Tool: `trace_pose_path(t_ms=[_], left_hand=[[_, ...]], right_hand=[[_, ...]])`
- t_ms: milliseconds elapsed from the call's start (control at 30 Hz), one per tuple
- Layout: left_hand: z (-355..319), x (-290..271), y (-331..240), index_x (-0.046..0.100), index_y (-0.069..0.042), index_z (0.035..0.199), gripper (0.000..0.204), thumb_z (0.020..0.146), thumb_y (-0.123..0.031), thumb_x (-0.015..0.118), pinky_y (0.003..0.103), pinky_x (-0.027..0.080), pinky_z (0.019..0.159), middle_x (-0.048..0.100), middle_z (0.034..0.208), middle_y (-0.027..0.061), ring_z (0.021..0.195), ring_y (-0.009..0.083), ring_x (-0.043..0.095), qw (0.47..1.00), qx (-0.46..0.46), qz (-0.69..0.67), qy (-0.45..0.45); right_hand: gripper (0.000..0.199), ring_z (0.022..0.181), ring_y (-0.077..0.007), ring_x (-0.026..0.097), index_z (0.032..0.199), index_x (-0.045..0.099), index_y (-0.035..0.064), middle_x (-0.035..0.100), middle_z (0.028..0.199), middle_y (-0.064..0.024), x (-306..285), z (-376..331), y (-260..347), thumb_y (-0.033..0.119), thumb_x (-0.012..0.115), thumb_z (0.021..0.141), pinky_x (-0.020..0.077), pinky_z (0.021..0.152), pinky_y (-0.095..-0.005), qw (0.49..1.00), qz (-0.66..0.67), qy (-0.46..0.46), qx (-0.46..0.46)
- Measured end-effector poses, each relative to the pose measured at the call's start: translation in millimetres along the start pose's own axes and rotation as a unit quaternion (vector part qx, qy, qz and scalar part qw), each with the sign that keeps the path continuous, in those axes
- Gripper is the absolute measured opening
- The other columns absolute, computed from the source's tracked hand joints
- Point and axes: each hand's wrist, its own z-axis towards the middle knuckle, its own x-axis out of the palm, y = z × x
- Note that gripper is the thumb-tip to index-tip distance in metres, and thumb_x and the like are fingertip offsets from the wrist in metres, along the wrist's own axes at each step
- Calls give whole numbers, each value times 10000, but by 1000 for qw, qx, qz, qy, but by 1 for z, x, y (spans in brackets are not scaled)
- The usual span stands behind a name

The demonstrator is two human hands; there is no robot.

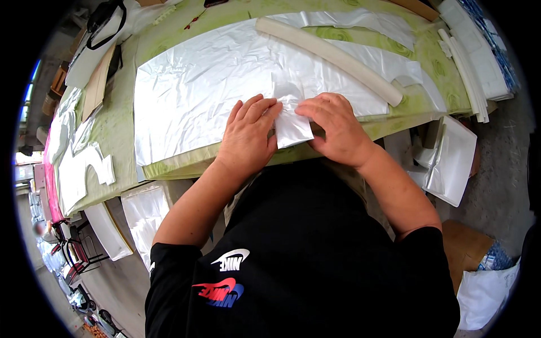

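Observation:
A narrow piece of shiny white plastic film (294, 130) hangs over the front edge of the table, its upper part gathered into creases. My left hand (245, 135) is at its left side, fingers bent forward with the tips at the creases. From the right, my right hand (336, 125) closes on the same creases with curled fingers, its thumb lower down beside the film. Beneath both hands lies a wide stack of wrinkled white plastic sheets (186, 96). A long cream-coloured roll (329, 59) rests slantwise across the sheets at the right.
A green patterned cloth (127, 146) covers the table. Cut white film pieces (84, 169) lie at the left, near a cardboard sheet (100, 81). White rolls (465, 73) lie along the right end. A white bin (451, 163) stands below the table's right side.

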Motion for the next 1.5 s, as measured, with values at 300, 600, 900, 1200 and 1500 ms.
trace_pose_path(t_ms=[300, 600, 900, 1200, 1500], left_hand=[[16, 2, 8, 729, -69, 935, 140, 916, -198, 678, 446, 444, 991, 697, 1165, 53, 1164, 309, 606, 996, -62, -42, -58], [31, 10, 11, 727, -55, 914, 206, 951, -224, 616, 449, 441, 959, 677, 1148, 69, 1087, 324, 602, 993, -110, -14, -32], [22, 7, 16, 728, -68, 980, 221, 936, -275, 665, 456, 439, 980, 669, 1164, 73, 1101, 331, 599, 995, -82, -42, -41], [25, 4, 16, 736, -79, 999, 191, 941, -243, 657, 451, 435, 970, 675, 1144, 57, 1097, 318, 603, 993, -96, -64, -27], [34, 12, 12, 725, -70, 895, 181, 928, -224, 637, 454, 461, 915, 674, 1091, 56, 1055, 311, 608, 993, -108, -14, -47]], right_hand=[[206, 929, -320, 585, 804, 690, 65, 662, 960, -77, 13, 23, -11, 256, 724, 873, 451, 824, -458, 994, -62, -32, 89], [337, 930, -322, 601, 825, 718, 71, 664, 906, -100, 18, 49, -9, 365, 630, 965, 457, 848, -482, 970, -146, 50, 186], [207, 906, -307, 565, 798, 637, 74, 626, 888, -68, 11, 31, -17, 240, 759, 822, 431, 832, -435, 992, -4, 8, 124], [216, 890, -320, 600, 788, 685, 83, 660, 887, -76, 19, 32, -14, 274, 656, 886, 460, 797, -469, 987, -83, -33, 133], [259, 880, -324, 609, 793, 690, 68, 661, 863, -93, 24, 43, -4, 283, 615, 916, 473, 774, -482, 969, -173, -9, 176]])
